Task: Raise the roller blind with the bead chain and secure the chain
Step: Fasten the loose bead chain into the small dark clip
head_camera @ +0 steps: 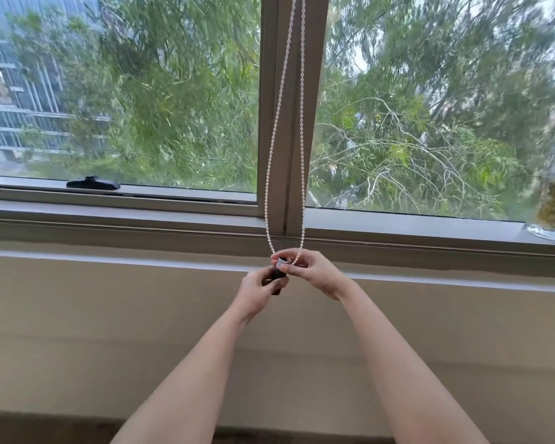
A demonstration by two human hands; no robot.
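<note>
Holding the bottom of the bead chain (271, 155) loop just below the window sill (141, 216), I had both hands close together, fingers nearly touching. Left hand (257, 294) curled round a small dark clip (277, 274), gripping it from below. Right hand (319, 272) pinched the lowest beads against the clip's pale top end. Chain ran up in two strands along the centre post (297, 123) of the window and out of view at the top. Roller blind itself not in view, so probably already up; judged this to be the securing step. Could not tell whether the beads sat inside the clip or only against it. Risks noted: the pinch slipping, so that the loop swings free; a strand tugged downward, which might turn the blind; beads seated crooked, so the clip fails to hold. Glass vase (548, 229) stood on the sill well to the right, clear of the work.
</note>
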